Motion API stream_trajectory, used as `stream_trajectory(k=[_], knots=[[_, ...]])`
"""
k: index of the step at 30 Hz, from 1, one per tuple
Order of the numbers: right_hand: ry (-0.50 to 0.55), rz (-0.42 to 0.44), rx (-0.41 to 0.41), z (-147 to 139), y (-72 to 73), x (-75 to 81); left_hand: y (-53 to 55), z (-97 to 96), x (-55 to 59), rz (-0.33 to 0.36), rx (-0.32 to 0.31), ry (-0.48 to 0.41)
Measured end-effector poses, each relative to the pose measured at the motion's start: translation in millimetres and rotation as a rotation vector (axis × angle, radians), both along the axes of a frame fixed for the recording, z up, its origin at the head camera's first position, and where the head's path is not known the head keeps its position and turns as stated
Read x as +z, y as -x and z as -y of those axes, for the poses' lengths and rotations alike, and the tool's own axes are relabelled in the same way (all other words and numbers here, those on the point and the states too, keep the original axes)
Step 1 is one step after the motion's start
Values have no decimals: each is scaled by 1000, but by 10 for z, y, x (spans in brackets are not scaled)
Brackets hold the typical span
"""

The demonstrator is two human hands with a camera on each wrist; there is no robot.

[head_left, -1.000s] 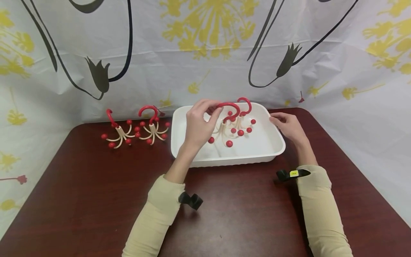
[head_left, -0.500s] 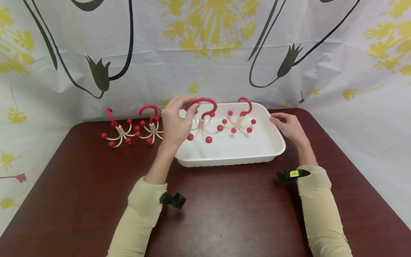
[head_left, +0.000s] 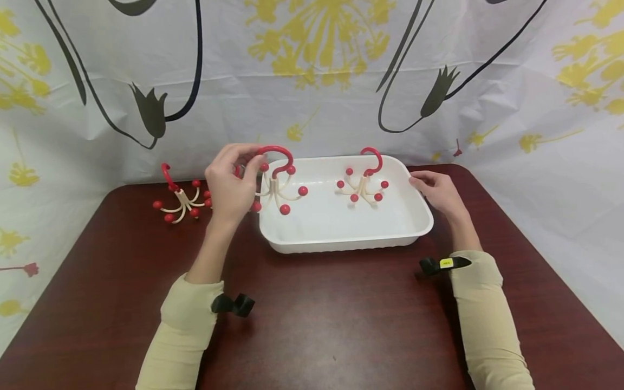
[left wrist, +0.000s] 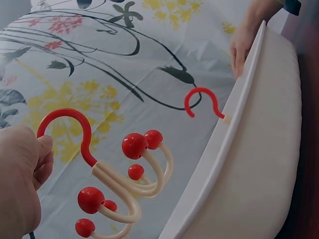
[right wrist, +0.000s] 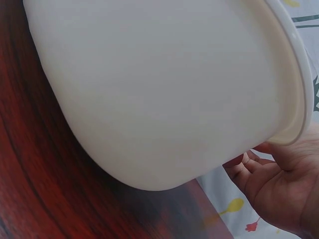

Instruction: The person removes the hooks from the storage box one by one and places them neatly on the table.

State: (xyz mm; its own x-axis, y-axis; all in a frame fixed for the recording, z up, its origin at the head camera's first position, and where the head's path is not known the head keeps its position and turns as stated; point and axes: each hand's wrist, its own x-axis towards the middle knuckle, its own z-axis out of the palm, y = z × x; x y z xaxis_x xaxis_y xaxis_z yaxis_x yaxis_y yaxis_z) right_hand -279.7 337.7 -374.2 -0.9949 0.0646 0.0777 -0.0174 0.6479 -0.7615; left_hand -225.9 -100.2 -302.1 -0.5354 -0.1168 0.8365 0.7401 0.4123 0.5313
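My left hand pinches the tip of a red hook on a rotating multi-arm hanger, with cream arms ending in red balls. This hanger hangs upright in the air by the left end of the white tray. A second hanger stands inside the tray on its right side, its red hook upward. At the tray's right rim, my right hand grips the edge; the right wrist view shows its curled fingers under the rim.
Another hanger stands on the dark wooden table to the left. One more beside it is mostly hidden behind my left hand. A patterned white cloth rises along the table's back edge.
My left hand has carried its hanger leftward, from over the middle of the tray to its left end. My right hand stays at the tray's rim.
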Motion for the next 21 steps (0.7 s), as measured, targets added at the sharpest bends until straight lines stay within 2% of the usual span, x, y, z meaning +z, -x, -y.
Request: stream_trajectory(k=[7, 12, 21], knots=[[0, 8, 0, -4, -8, 10, -56, 269, 14, 52, 17, -64], [7, 0, -6, -7, -10, 2, -69, 458, 2, 42, 42, -47], [28, 3, -4, -18, 6, -27, -156, 782, 6, 73, 153, -23]])
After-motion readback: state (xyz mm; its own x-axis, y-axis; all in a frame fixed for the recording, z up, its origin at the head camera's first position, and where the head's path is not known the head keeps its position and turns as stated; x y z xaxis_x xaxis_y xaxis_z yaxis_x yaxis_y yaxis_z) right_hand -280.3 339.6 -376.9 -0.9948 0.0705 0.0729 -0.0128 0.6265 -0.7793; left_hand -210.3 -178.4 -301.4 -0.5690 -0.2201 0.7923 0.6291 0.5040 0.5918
